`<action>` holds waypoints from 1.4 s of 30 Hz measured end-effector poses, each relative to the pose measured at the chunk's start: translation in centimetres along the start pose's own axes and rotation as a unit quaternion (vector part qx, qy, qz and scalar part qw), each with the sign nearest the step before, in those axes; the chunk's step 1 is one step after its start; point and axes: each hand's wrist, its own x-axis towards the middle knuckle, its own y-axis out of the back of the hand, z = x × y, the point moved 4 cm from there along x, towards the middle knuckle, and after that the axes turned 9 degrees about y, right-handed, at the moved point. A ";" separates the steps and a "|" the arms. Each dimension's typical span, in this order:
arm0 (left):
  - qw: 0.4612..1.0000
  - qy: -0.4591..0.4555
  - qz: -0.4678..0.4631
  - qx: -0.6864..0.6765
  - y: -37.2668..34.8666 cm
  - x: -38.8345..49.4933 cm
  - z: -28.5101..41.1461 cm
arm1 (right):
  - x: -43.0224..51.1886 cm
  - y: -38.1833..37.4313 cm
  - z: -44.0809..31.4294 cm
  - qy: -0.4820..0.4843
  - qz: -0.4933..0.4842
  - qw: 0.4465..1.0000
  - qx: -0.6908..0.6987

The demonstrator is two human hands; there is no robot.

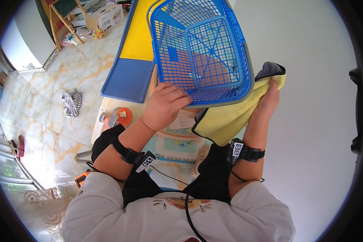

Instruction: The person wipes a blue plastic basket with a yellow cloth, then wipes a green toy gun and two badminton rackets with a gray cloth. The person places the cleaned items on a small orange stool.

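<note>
My left hand grips the near rim of a blue plastic mesh basket, its fingers curled over the edge. The basket is tilted so that I look into its open top, and I see nothing inside it. A grey handle runs along the rim. In my right hand is a yellow microfibre cloth with a dark grey backing and black edging. The cloth hangs down below the basket's right corner. Part of it is hidden behind the basket.
A blue tray and a yellow panel lie left of the basket on a light wooden table. An orange tape dispenser stands near its corner. A white wall rises at my right. A striped cloth lies on the marble-patterned floor.
</note>
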 end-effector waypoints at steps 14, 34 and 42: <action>0.998 -0.044 -0.005 0.053 0.9 0.0 -0.4 | -0.3 -1.7 5.4 -0.043 -0.230 0.972 0.002; 0.462 0.578 0.049 -0.671 -4.8 -4.1 -7.7 | 1.5 0.4 7.7 -0.180 -0.062 0.980 -0.064; 0.436 0.543 0.346 -0.629 -0.2 -4.9 -14.2 | 3.3 2.4 2.0 -0.043 -0.018 0.944 0.326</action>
